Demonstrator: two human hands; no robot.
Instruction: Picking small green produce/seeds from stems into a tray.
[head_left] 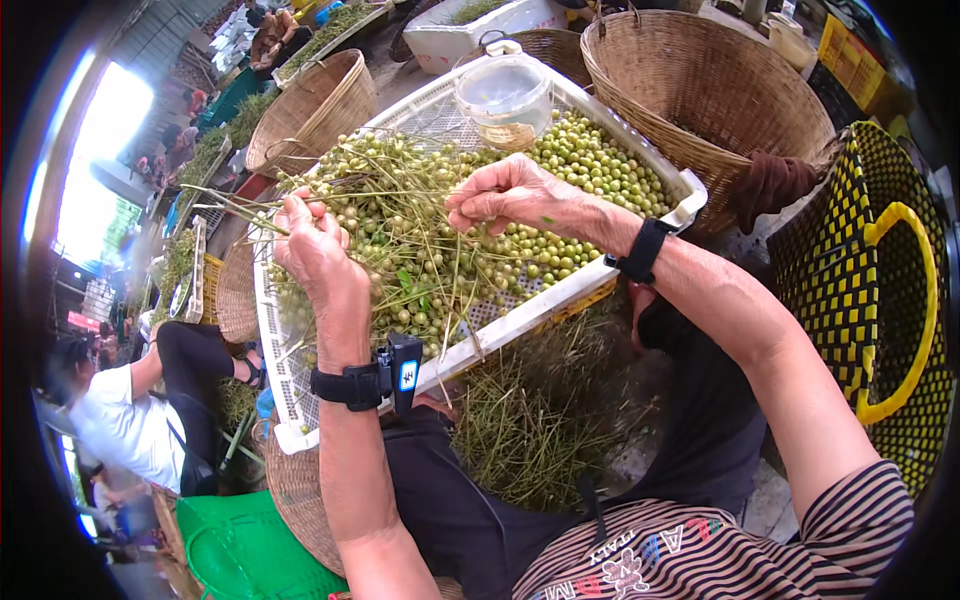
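Our left hand's [318, 250] fingers pinched stems [232, 208] over the white tray [688, 200] of green fruit [600, 165]; right hand's [515, 195] fingers pressed together, hold unclear; we figured short light tugs, stems gripped firmly, suited best

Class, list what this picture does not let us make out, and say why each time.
All in the head view:
1. What the right hand pinches, if anything: its curled fingers cover it.
2. Most of the white tray's floor: heaped green fruit and stems hide it.
3. The green container's lower part: cut off by the lower edge.
4. The white-shirted person's face: blurred near the left rim.
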